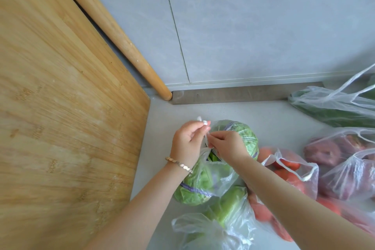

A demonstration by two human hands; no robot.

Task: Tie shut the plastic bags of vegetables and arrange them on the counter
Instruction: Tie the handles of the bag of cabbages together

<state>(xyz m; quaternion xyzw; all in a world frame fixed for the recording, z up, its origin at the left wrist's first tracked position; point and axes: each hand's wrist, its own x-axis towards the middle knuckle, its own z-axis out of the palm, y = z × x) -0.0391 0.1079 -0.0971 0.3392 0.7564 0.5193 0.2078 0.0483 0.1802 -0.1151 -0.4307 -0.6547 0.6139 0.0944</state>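
Two hands meet over the cabbage bag (215, 170), which lies on the pale bench (253, 115) just right of the wooden board (67, 107). The left hand (187, 143) pinches one twisted handle strip (204, 123) between thumb and fingertips and holds it up, while the right hand (228, 145) pinches the other strip close beside it; the right fingers are pressed together on the film, though exactly how the two strips cross is hard to make out.

The film is thin, soft and slippery, so it should crumple and stretch rather than resist; the sensible grip is on the handle strips themselves, near the bag's mouth, not on the body. The contents look round and fairly heavy, likely enough to anchor the bag while the knot is pulled tight, and firm enough not to bruise.

The bag's long axis runs from near the person away toward the wall, with the mouth gathered in the middle and pointing upward into the hands.

Beside it lie a tomato bag (288, 170) touching its right side, a bag of purple vegetables (345, 160) farther right, a bag of long green vegetables (332, 107) near the wall, and another green bag (223, 221) nearest the person, their handles apparently loose.
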